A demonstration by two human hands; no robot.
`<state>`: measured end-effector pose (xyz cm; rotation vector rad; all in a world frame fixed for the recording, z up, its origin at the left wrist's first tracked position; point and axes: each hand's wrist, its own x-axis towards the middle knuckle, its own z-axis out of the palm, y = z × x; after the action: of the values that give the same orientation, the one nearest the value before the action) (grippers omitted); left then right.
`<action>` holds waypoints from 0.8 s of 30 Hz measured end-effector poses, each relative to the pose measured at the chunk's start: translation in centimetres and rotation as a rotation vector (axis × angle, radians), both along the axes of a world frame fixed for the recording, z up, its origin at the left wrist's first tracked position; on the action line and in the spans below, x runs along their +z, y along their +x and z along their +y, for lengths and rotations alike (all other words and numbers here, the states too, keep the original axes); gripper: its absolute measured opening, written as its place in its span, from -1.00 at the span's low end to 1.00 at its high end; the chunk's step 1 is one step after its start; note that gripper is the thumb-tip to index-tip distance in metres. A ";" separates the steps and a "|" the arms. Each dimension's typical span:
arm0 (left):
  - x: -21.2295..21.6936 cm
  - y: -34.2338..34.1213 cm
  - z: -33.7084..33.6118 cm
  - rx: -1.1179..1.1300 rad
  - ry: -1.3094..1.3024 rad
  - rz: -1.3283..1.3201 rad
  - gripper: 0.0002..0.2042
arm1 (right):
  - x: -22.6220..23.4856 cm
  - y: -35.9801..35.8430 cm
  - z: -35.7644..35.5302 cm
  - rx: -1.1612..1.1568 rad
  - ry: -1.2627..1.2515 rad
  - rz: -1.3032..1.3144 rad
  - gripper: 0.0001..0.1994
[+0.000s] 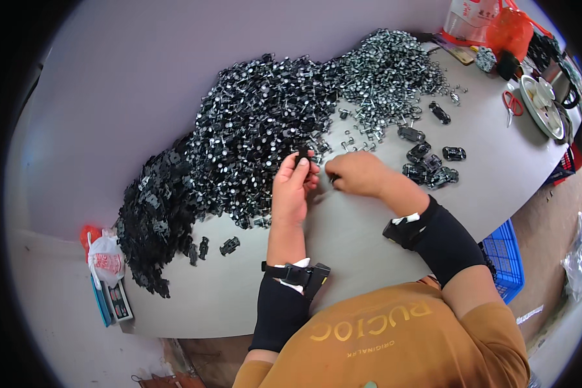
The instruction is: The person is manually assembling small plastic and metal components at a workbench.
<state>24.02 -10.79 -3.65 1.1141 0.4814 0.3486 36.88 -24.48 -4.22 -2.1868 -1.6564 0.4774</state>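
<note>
Black plastic showed at the top of your left hand [294, 181], where your thumb and fingers pinched a small dark part [302, 154]; your grip covered much of it, so its full shape could not be told. Your right hand [362, 173] was just beside it, fingers curled and fingertips pressed together on a little black piece [333, 178], mostly hidden. Both hands were over the grey desk [349, 239], in front of a large heap of black wheels [252, 116] with silvery hubs. Left of that heap, and touching it, lay a pile of flat black toy-car bases [152, 213], with a few loose dark pieces [229, 246] near it. On its other side, the wheels ran into a mound of silvery wheel-and-axle parts [388, 71]. Beyond your right hand, a cluster of toy-car chassis [433, 169] lay on the desk, some touching, others apart. Farther right were red-handled scissors [512, 103] and a white oval tray [530, 107] holding pale crockery [544, 92]. A blue plastic crate [507, 258] stood below the desk's right edge, and black sleeves [456, 242] covered part of both your arms.
</note>
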 end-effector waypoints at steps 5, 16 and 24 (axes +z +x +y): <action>-1.3 0.7 -1.4 -0.043 -0.057 0.011 -0.77 | -0.9 1.6 -1.4 -0.228 0.382 0.356 -0.80; -1.8 1.1 -2.5 -0.080 0.070 0.029 -0.79 | -0.2 0.8 -0.9 -0.373 0.382 1.113 -0.89; -1.8 1.0 -2.4 -0.071 0.108 0.045 -0.83 | -0.4 1.0 -0.8 -0.384 0.332 1.108 -0.88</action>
<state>25.04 -13.20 -5.42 1.2429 0.4657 0.2909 37.88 -25.30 -4.66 -1.4454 -0.6364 0.9667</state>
